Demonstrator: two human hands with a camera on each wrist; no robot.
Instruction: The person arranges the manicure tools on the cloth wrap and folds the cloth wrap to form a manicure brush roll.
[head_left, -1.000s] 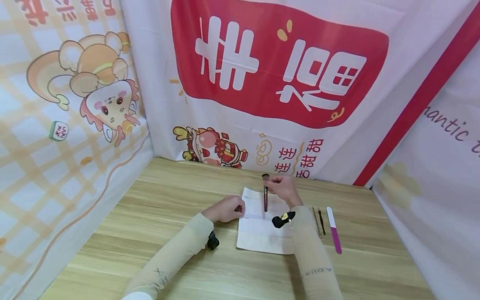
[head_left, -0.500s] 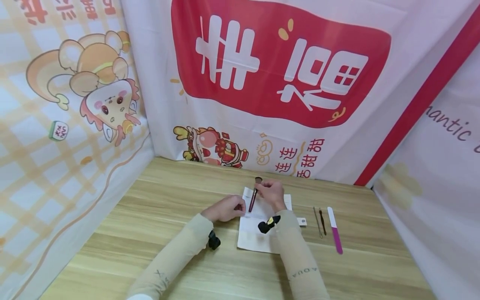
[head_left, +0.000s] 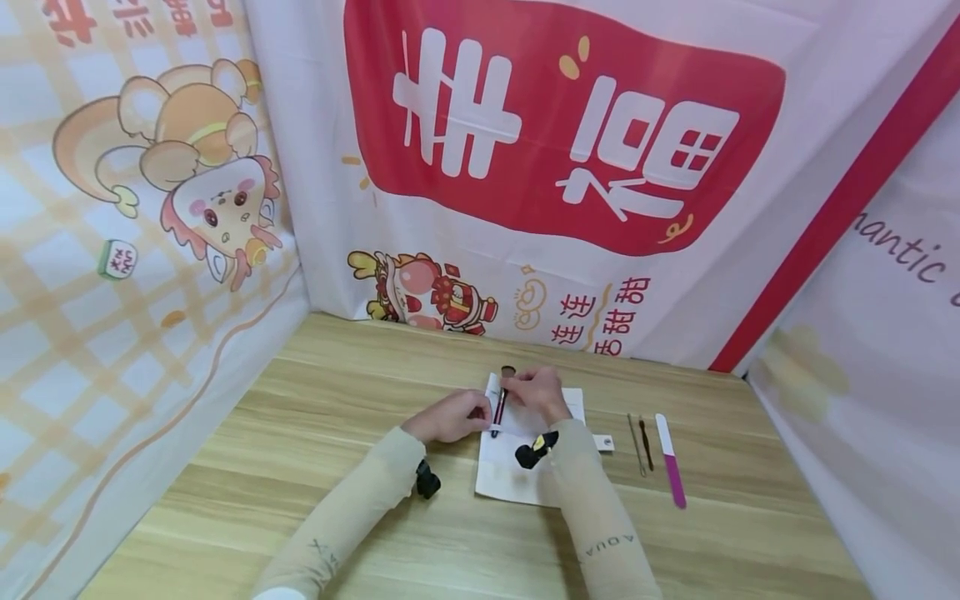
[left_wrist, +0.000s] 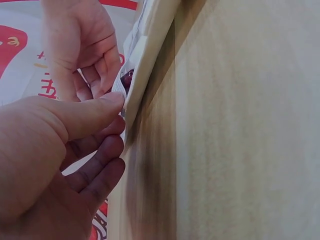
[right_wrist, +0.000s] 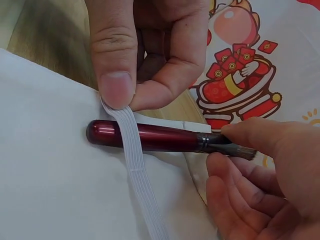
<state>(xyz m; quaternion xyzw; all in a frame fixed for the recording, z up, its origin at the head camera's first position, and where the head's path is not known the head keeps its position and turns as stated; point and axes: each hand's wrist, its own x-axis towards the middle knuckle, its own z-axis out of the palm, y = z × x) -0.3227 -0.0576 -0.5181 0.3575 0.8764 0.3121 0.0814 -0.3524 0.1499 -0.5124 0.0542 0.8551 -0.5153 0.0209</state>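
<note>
Flat white fabric wrap (head_left: pixel 517 485): laid on the pale wood-grain tabletop (head_left: pixel 420 542); a small white tab (head_left: pixel 603 443) is seen at its right side in the head view.
Slim brush with glossy dark red handle and dark bristles (right_wrist: pixel 165 138): held along the wrap's left side, bristle end at the wrap's far edge; the handle is passed beneath the elastic, its rounded end shown beyond.
White ribbed elastic band (right_wrist: pixel 134 160): run across the wrap and over the handle.
Right hand (head_left: pixel 536 392): brush pinched between thumb and forefinger where the bristles begin, near the wrap's far edge; bristle tips are seen just past the fingertips, the handle extended away from them.
Left hand (head_left: pixel 450 417): elastic pinched between thumb and forefinger at the wrap's left edge; the handle is seen just beside the thumb tip, contact cannot be told.
Right of the wrap: thin metal tool (head_left: pixel 637 446), slim dark brown tool (head_left: pixel 646 444), white-and-magenta flat file (head_left: pixel 671 461).
</note>
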